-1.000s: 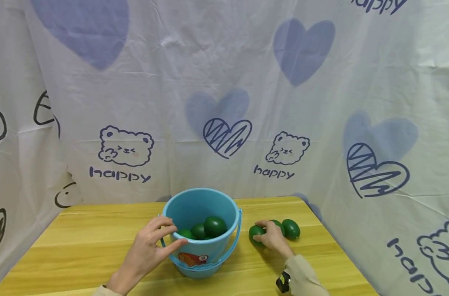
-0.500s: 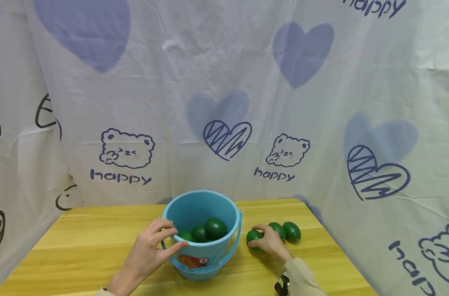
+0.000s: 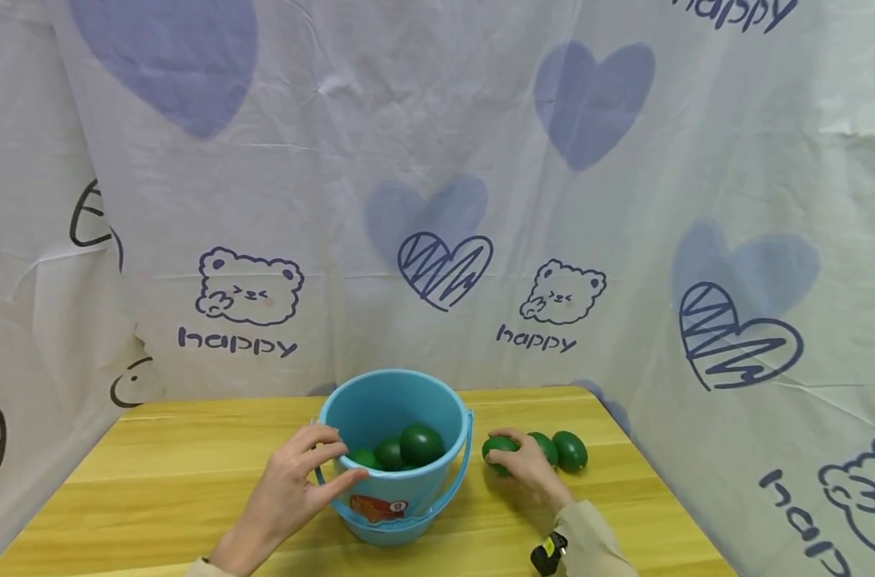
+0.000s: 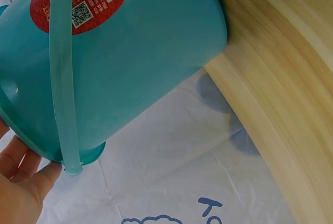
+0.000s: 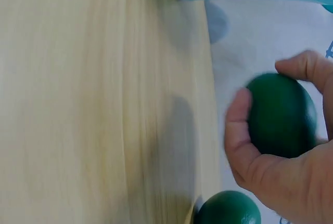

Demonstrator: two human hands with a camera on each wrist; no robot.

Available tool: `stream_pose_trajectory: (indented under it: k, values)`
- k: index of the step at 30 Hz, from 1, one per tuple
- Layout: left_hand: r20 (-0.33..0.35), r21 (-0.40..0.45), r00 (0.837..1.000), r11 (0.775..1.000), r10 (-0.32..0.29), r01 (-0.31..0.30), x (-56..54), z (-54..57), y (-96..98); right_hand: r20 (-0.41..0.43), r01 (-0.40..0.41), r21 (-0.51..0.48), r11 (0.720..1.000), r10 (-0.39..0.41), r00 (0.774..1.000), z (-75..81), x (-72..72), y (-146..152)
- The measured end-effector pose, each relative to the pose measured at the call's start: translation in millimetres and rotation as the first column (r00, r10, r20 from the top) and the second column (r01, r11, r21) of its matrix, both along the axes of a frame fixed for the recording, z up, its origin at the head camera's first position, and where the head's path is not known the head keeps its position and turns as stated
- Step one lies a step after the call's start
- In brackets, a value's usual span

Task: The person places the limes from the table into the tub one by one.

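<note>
A light blue bucket point(image 3: 409, 487) stands on the table, with several dark green oval fruits point(image 3: 421, 445) inside. My left hand point(image 3: 293, 481) holds its near left rim, thumb outside and fingertips over the edge. In the left wrist view the left hand point(image 4: 23, 182) is partly cut off beside the bucket's handle point(image 4: 63, 78). To the right of the bucket, my right hand point(image 3: 530, 466) grips a glossy green oval fruit point(image 3: 500, 454) between thumb and fingers. The right wrist view shows this fruit point(image 5: 279, 115) raised off the tabletop.
Two more green fruits, one point(image 3: 570, 451) fully visible and one point(image 3: 547, 449) partly behind the right hand, lie at the right of the wooden table point(image 3: 192, 473). A printed white cloth point(image 3: 380, 320) hangs behind and at both sides.
My right hand first draws the green fruit slightly left, away from the other two, then lifts it a little. My left hand stays on the bucket rim.
</note>
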State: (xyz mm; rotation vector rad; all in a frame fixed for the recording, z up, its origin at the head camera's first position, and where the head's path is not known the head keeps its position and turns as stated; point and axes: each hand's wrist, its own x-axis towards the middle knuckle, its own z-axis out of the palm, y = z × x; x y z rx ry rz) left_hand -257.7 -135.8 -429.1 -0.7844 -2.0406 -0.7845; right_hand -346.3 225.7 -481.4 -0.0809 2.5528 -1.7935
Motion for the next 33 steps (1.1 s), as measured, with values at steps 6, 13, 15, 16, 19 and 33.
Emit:
stream_pose_trajectory:
  k: [6, 13, 15, 16, 19, 33]
  values:
    - [-0.010, 0.011, 1.000, 1.000, -0.003, 0.003, -0.1, 0.2, 1.0, -0.036, 0.035, -0.049, 0.998, -0.036, 0.999, 7.5, 0.3, -4.8]
    - [0.007, 0.004, 1.000, 1.000, -0.006, 0.006, -1.4, 0.1, -0.2, -0.050, 0.128, -0.102, 0.986, -0.134, 0.990, 15.5, -0.2, -12.0]
    - [-0.003, 0.006, 1.000, 1.000, -0.010, 0.010, -1.4, 0.4, 0.0, -0.066, 0.168, -0.098, 0.981, -0.175, 0.982, 16.9, -0.8, -13.2]
    - [-0.008, 0.007, 1.000, 1.000, -0.011, 0.011, -1.3, 0.5, 0.0, -0.076, 0.185, -0.098, 0.978, -0.192, 0.978, 17.5, -1.1, -13.6]
    - [-0.010, 0.011, 1.000, 1.000, -0.012, 0.012, 0.1, 1.0, 0.4, -0.104, 0.200, -0.133, 0.971, -0.215, 0.971, 20.5, -1.9, -15.1]
    - [0.033, -0.004, 0.999, 1.000, -0.001, 0.001, -0.4, 1.0, -0.6, -0.193, 0.143, -0.146, 0.979, -0.170, 0.966, 52.8, 9.1, -24.7]
